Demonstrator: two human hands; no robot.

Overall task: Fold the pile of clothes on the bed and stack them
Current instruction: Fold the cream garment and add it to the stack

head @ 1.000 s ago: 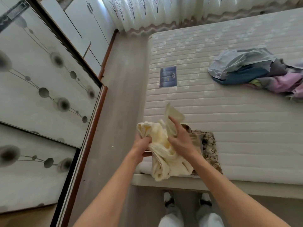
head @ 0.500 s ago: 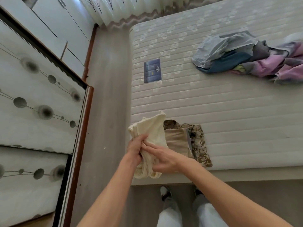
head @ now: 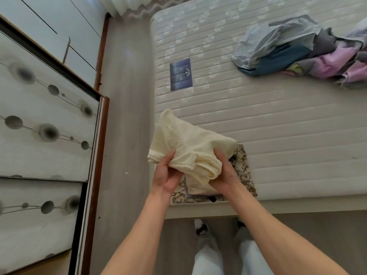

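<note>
At the centre of the frame, the left hand [head: 166,175] and right hand [head: 223,173] grip a bunched cream knitted garment [head: 188,147], fingers curled into it, above the folded stack [head: 241,171] at the bed's [head: 278,120] near edge; the loose pile of grey, blue and pink clothes [head: 297,50] lies upper right.

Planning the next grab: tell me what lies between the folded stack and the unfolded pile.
Head view: only bare mattress separates the folded stack from the unfolded pile.

The cream garment [head: 190,147] and both hands cover most of the folded stack [head: 241,169] at the near edge of the bed [head: 278,126], leaving only its camouflage-print edges visible. The unfolded pile of clothes [head: 294,50] runs off the right edge. The print on the blue label [head: 181,74] is too small to read.
</note>
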